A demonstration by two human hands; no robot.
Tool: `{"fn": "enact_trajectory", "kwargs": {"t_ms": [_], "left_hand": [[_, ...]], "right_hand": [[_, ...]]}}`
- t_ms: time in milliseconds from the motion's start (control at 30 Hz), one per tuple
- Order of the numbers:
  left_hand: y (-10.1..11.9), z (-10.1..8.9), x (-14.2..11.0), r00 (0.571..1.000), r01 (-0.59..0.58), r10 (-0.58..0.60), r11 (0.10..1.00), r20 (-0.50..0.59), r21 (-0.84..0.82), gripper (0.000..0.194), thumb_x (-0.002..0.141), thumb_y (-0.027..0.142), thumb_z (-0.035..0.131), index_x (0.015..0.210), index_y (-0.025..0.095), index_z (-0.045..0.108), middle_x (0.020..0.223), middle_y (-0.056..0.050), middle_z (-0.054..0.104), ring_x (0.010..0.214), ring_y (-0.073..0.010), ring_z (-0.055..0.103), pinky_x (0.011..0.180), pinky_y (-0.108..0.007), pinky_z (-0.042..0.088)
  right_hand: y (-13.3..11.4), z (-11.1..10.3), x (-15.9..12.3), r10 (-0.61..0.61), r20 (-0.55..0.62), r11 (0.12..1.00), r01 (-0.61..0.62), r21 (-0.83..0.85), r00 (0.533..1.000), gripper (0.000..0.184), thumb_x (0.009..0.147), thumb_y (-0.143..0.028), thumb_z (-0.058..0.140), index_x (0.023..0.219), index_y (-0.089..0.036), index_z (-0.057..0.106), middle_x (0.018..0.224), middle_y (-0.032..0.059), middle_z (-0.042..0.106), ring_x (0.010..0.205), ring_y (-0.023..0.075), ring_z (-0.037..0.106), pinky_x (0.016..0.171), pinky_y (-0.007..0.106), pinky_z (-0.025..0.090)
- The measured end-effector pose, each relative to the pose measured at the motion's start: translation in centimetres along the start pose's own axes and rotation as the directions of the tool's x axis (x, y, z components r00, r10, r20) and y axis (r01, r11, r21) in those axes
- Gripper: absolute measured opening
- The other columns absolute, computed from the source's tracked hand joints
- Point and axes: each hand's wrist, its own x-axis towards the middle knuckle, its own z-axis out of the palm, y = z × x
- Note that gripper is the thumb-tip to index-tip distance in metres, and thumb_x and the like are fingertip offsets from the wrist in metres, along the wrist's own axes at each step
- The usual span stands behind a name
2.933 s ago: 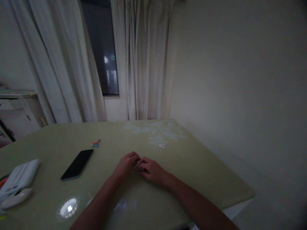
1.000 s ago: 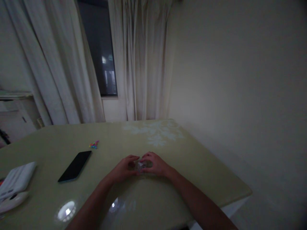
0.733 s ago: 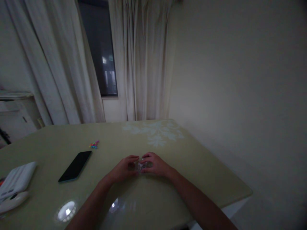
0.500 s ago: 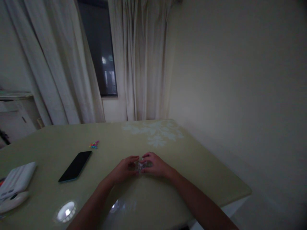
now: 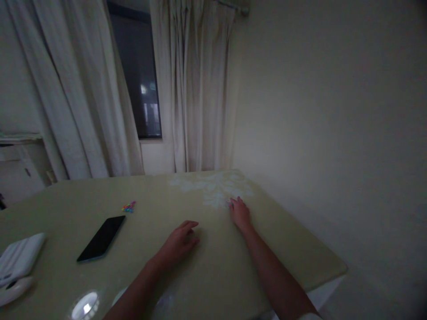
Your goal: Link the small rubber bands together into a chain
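My left hand [image 5: 182, 240] hovers over or rests at the middle of the table, its thumb and fingers apart with nothing between them. Farther off and to the right, my right hand [image 5: 240, 211] reaches across the pale floral pattern [image 5: 213, 191]. A small clear, glassy thing [image 5: 230, 203] shows at its fingertips, mostly covered by the hand; its kind cannot be made out. To the left lies a small heap of bright coloured pieces [image 5: 128, 207], apart from both hands.
A dark-screened phone [image 5: 102, 238] lies left of my left arm. At the left edge are a white case-like object [image 5: 22, 255] and a rounded white object [image 5: 15, 291]. A shiny round object [image 5: 86, 306] sits near the front. Wall and curtains border the table [image 5: 283, 249].
My hands were together around a clear object at mid-table. My right hand has moved away and to the right with a clear thing at its fingers; my left hand has come off it.
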Motion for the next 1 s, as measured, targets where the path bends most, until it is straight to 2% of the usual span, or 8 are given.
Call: {"fn": "enact_trajectory", "kwargs": {"t_ms": [100,167,233,333,367,633,767,1000], "left_hand": [[0.8,0.3,-0.1,0.998,-0.063,0.059,0.993,0.036,0.104,0.043,0.094,0.033,0.064,0.136,0.025,0.065,0.141,-0.012,0.067,0.124,-0.0268,0.066,0.111,-0.043,0.051],[1.4,0.4,-0.1,0.993,-0.101,0.088,0.978,0.080,0.181,0.043,0.093,0.030,0.064,0.136,0.025,0.066,0.143,-0.011,0.067,0.131,-0.0282,0.062,0.114,-0.045,0.048],[1.9,0.5,-0.1,0.984,-0.150,0.123,0.963,0.130,0.222,0.043,0.092,0.026,0.064,0.134,0.025,0.068,0.143,-0.011,0.067,0.131,-0.0285,0.062,0.114,-0.045,0.047],[2.5,0.4,-0.2,0.973,-0.178,0.137,0.958,0.187,0.223,0.038,0.086,0.016,0.065,0.122,0.024,0.074,0.130,-0.009,0.074,0.124,-0.0280,0.066,0.111,-0.041,0.049],[2.6,0.4,-0.3,0.971,-0.169,0.125,0.962,0.204,0.216,0.036,0.085,0.014,0.065,0.118,0.023,0.075,0.126,-0.009,0.076,0.120,-0.0277,0.068,0.108,-0.040,0.051],[3.2,0.4,-0.5,0.964,-0.164,0.100,0.954,0.248,0.249,0.029,0.092,0.027,0.068,0.121,0.024,0.073,0.125,-0.008,0.076,0.116,-0.0286,0.070,0.102,-0.039,0.053],[3.0,0.8,-0.1,0.963,-0.169,0.098,0.946,0.252,0.277,0.026,0.100,0.024,0.056,0.118,0.024,0.074,0.122,-0.007,0.078,0.111,-0.0252,0.072,0.099,-0.035,0.054],[2.9,0.7,0.0,0.961,-0.174,0.096,0.938,0.259,0.299,0.025,0.101,0.025,0.055,0.111,0.023,0.078,0.116,-0.007,0.081,0.105,-0.0257,0.075,0.093,-0.034,0.055]], "right_hand": [[-1.7,0.1,-0.6,-0.114,-0.041,0.992,0.116,0.056,0.993,0.044,0.104,-0.029,0.049,0.145,-0.017,0.061,0.162,0.0196,0.042,0.146,0.0337,0.046,0.119,0.051,0.035],[-3.8,-0.1,-2.1,-0.335,-0.001,0.921,0.327,0.210,0.942,0.044,0.105,-0.036,0.050,0.145,-0.020,0.061,0.155,0.0157,0.053,0.145,0.0294,0.047,0.121,0.049,0.034],[-6.2,-0.4,-4.3,-0.564,0.071,0.773,0.496,0.396,0.823,0.049,0.105,-0.046,0.053,0.148,-0.023,0.058,0.156,0.0131,0.053,0.144,0.0269,0.048,0.122,0.046,0.035],[-8.9,-0.9,-7.6,-0.807,0.206,0.559,0.601,0.571,0.554,0.055,0.103,-0.051,0.057,0.152,-0.026,0.052,0.152,0.0110,0.057,0.139,0.0247,0.052,0.120,0.040,0.037],[-9.4,-0.9,-8.4,-0.823,0.224,0.539,0.593,0.599,0.522,0.059,0.101,-0.052,0.061,0.153,-0.025,0.051,0.149,0.0116,0.059,0.136,0.0249,0.054,0.118,0.039,0.039],[-8.0,1.2,-7.4,-0.815,0.281,0.567,0.595,0.569,0.507,0.061,0.087,-0.010,0.062,0.147,-0.021,0.058,0.140,0.0106,0.066,0.127,0.0244,0.060,0.114,0.038,0.042],[-7.7,1.7,-7.3,-0.810,0.296,0.578,0.605,0.548,0.506,0.064,0.083,-0.011,0.063,0.146,-0.022,0.059,0.139,0.0102,0.067,0.126,0.0257,0.061,0.112,0.039,0.044],[-8.0,1.5,-7.6,-0.821,0.280,0.562,0.617,0.550,0.498,0.063,0.083,-0.013,0.063,0.145,-0.022,0.059,0.140,0.0098,0.067,0.125,0.0260,0.061,0.112,0.038,0.044]]}}
